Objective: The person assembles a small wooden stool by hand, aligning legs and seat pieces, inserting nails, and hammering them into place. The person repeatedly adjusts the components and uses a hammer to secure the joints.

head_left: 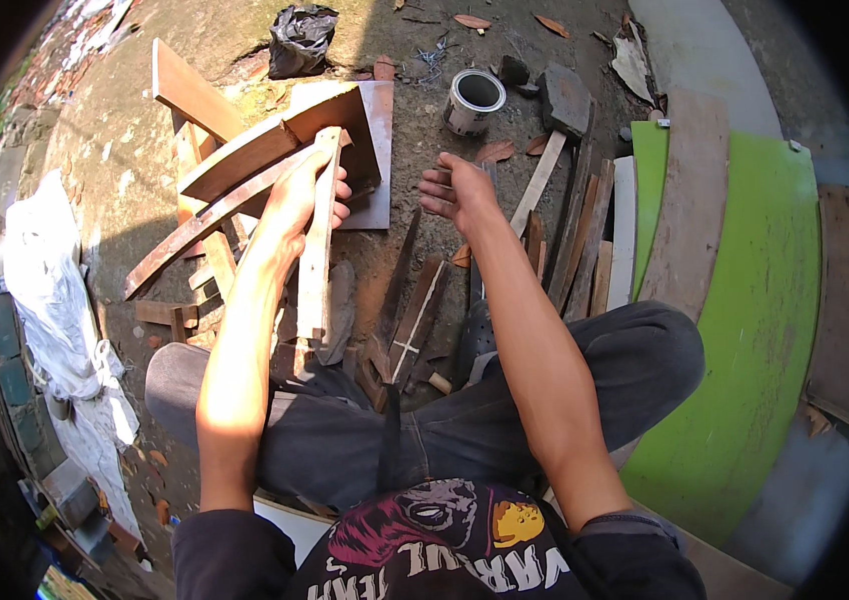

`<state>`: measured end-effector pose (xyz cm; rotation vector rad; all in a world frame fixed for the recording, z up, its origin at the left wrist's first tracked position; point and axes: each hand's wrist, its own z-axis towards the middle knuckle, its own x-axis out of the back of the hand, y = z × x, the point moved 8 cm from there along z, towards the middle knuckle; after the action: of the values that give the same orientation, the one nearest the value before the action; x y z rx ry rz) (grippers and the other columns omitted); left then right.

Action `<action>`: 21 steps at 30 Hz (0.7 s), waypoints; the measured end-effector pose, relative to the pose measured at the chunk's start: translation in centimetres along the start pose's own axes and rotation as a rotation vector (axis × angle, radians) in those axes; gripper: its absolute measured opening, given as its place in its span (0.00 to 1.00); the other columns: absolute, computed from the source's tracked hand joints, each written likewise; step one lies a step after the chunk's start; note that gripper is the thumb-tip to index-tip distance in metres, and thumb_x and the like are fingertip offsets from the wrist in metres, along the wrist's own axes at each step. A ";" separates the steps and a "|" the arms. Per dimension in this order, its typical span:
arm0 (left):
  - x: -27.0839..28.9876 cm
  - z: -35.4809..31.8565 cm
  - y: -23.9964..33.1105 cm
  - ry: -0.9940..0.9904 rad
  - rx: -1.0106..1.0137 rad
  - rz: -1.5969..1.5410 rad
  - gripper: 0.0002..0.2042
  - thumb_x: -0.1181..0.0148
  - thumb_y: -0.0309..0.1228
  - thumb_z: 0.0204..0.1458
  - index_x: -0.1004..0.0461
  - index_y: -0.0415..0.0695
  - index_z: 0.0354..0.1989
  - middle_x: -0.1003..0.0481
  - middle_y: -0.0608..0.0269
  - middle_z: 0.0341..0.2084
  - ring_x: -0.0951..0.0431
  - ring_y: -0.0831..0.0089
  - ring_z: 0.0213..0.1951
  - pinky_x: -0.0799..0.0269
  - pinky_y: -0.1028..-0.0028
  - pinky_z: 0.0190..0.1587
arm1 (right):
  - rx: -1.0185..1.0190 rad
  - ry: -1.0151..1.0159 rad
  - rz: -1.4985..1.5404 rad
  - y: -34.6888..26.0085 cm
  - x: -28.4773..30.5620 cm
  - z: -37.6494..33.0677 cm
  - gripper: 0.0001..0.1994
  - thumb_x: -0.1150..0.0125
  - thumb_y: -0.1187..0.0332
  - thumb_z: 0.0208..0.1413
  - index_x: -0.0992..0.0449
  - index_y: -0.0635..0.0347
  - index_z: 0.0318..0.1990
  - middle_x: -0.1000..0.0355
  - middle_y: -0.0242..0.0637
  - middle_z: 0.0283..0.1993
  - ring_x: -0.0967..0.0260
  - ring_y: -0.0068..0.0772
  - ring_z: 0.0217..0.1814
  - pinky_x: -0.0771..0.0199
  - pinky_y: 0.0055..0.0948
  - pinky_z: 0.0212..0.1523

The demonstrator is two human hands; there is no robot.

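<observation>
Strip (316, 275) was gripped in the left hand (295, 200); the right hand (463, 190), empty, loosely curled, was near the can (467, 112).

Held strip (319, 235): bare wood, matt, smooth-looking; can (464, 113): metal, brighter rim; hammer head (567, 98): rough, matt, material unclear; its handle (539, 184): plain wood; green board (750, 310): smooth, slight sheen, scuffed; black bag (302, 42): plastic, crinkled, glossy; trousers (600, 365): matt cloth; white sheet (48, 275): wrinkled, cloth or plastic, can't tell

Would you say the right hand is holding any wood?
No, the right hand looks empty, while the left hand holds a wooden strip.
</observation>
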<state>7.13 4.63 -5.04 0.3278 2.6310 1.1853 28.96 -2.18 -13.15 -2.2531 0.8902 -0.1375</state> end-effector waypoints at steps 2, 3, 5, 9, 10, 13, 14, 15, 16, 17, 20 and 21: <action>0.0 0.2 0.0 0.007 -0.007 0.001 0.20 0.50 0.48 0.62 0.28 0.39 0.40 0.26 0.64 0.22 0.26 0.76 0.19 0.30 0.78 0.21 | -0.070 0.123 0.058 2.0 2.7 2.7 0.14 0.48 0.61 0.63 0.29 0.61 0.50 0.25 0.37 0.37 0.26 0.30 0.35 0.21 0.33 0.28; -0.3 0.4 -0.1 0.005 -0.007 -0.002 0.20 0.50 0.48 0.62 0.28 0.40 0.40 0.27 0.65 0.22 0.27 0.77 0.18 0.30 0.78 0.20 | -0.092 0.160 0.021 2.9 3.9 4.2 0.14 0.48 0.62 0.63 0.29 0.61 0.50 0.26 0.36 0.37 0.26 0.30 0.35 0.21 0.34 0.28; 0.0 -0.3 0.2 0.025 -0.012 0.019 0.20 0.50 0.48 0.62 0.27 0.40 0.39 0.27 0.65 0.22 0.27 0.77 0.18 0.30 0.78 0.20 | -0.110 0.169 -0.087 3.8 4.3 5.5 0.13 0.48 0.62 0.63 0.28 0.60 0.49 0.26 0.35 0.37 0.26 0.30 0.37 0.20 0.36 0.31; 0.8 -2.9 1.2 0.035 -0.037 0.109 0.19 0.51 0.46 0.64 0.27 0.40 0.38 0.27 0.65 0.19 0.27 0.77 0.16 0.30 0.78 0.19 | -0.043 0.064 -0.371 3.3 2.1 7.9 0.12 0.46 0.61 0.62 0.28 0.58 0.47 0.26 0.33 0.37 0.26 0.32 0.37 0.21 0.39 0.35; 0.6 -3.9 1.7 -0.001 -0.028 0.136 0.18 0.51 0.45 0.64 0.27 0.40 0.38 0.27 0.64 0.19 0.27 0.76 0.16 0.30 0.78 0.19 | -0.016 0.043 -0.440 2.7 1.6 8.9 0.12 0.45 0.61 0.61 0.27 0.58 0.46 0.26 0.33 0.37 0.27 0.31 0.36 0.21 0.39 0.34; 1.3 -6.7 6.8 -0.057 -0.206 0.179 0.17 0.50 0.44 0.64 0.27 0.39 0.38 0.26 0.64 0.20 0.27 0.77 0.16 0.29 0.79 0.19 | 0.061 -0.024 -0.680 0.2 -0.8 12.0 0.12 0.43 0.61 0.59 0.26 0.58 0.44 0.26 0.32 0.37 0.28 0.28 0.35 0.24 0.34 0.32; 1.6 -7.0 9.2 -0.062 -0.285 0.182 0.17 0.50 0.44 0.64 0.27 0.40 0.38 0.26 0.65 0.20 0.27 0.79 0.16 0.29 0.79 0.19 | 0.112 -0.028 -0.718 -0.7 -1.8 12.8 0.12 0.43 0.61 0.58 0.26 0.58 0.43 0.26 0.32 0.37 0.29 0.27 0.34 0.25 0.33 0.31; 2.4 -6.8 11.5 0.003 -0.300 0.228 0.18 0.49 0.45 0.64 0.27 0.41 0.38 0.26 0.66 0.20 0.27 0.80 0.16 0.30 0.80 0.19 | 0.163 -0.038 -0.755 -1.8 -3.3 13.1 0.12 0.43 0.61 0.58 0.26 0.58 0.43 0.25 0.32 0.36 0.29 0.26 0.34 0.26 0.32 0.30; 3.3 -6.1 14.0 0.067 -0.320 0.269 0.18 0.49 0.46 0.63 0.27 0.41 0.38 0.27 0.68 0.20 0.28 0.81 0.17 0.32 0.80 0.19 | 0.221 -0.044 -0.795 -3.2 -4.8 13.4 0.12 0.43 0.61 0.57 0.26 0.59 0.43 0.25 0.32 0.36 0.29 0.24 0.33 0.27 0.31 0.30; 4.4 -4.9 16.1 0.165 -0.319 0.406 0.18 0.47 0.47 0.62 0.27 0.42 0.37 0.28 0.70 0.19 0.31 0.84 0.17 0.35 0.81 0.19 | 0.289 -0.130 -0.812 -3.9 -6.6 13.9 0.12 0.42 0.62 0.56 0.25 0.60 0.43 0.26 0.32 0.33 0.30 0.22 0.30 0.29 0.29 0.28; 7.4 1.6 21.3 0.336 -0.351 0.958 0.26 0.42 0.55 0.55 0.32 0.41 0.24 0.31 0.67 0.15 0.31 0.77 0.16 0.35 0.74 0.20 | 0.562 -0.157 -0.837 -6.3 -10.6 16.7 0.15 0.40 0.59 0.50 0.21 0.62 0.38 0.21 0.46 0.35 0.23 0.45 0.38 0.24 0.39 0.39; 7.9 3.9 22.2 0.373 -0.296 1.126 0.30 0.39 0.58 0.51 0.34 0.41 0.15 0.30 0.61 0.13 0.29 0.73 0.16 0.31 0.68 0.21 | 0.479 -0.247 -0.859 -6.2 -12.0 16.1 0.18 0.40 0.58 0.50 0.21 0.61 0.42 0.21 0.49 0.41 0.24 0.52 0.47 0.27 0.40 0.50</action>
<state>3.14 24.05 8.23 1.8214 2.4357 2.0461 28.72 17.84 -19.49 -1.9810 -0.2655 -0.3981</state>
